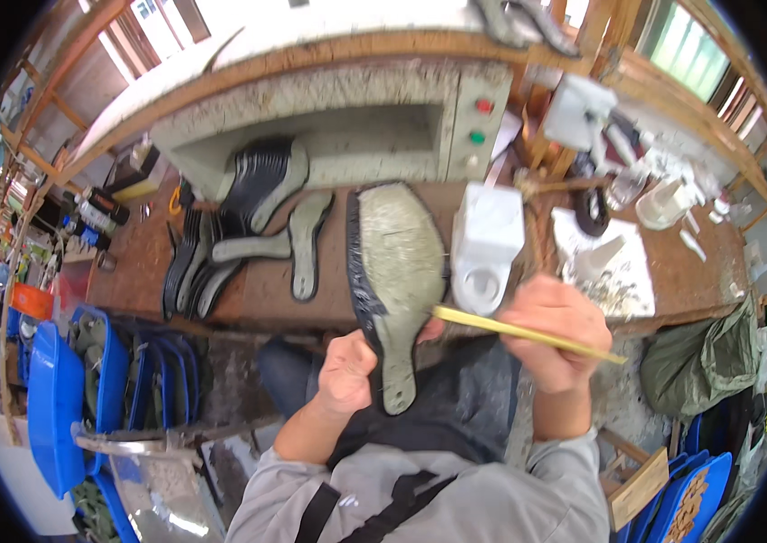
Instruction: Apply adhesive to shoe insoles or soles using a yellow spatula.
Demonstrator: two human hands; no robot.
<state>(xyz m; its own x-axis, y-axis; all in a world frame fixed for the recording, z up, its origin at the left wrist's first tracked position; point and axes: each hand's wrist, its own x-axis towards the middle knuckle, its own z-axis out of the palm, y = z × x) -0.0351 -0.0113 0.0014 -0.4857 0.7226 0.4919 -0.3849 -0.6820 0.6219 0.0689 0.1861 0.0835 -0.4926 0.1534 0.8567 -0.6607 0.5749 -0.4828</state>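
Upright in front of me is a long shoe sole (397, 244), grey-green on its face with a black edge, its wide end pointing away. My left hand (347, 369) is closed on its narrow middle, with some fingers hidden behind. In my right hand (557, 330), closed as well, lies a thin yellow brush (474, 320). The brush's left end meets the sole's right edge; bristles cannot be made out. Just beyond my right hand stands a white container (489, 222) with a round opening.
More black-edged soles (261, 181) lie fanned in stacks on the brown bench (284, 312). A single sole (311, 244) rests nearby. Behind is a pale metal box (347, 118) with buttons. Stained paper (614, 271) lies right; blue bins (53, 398) stand left.
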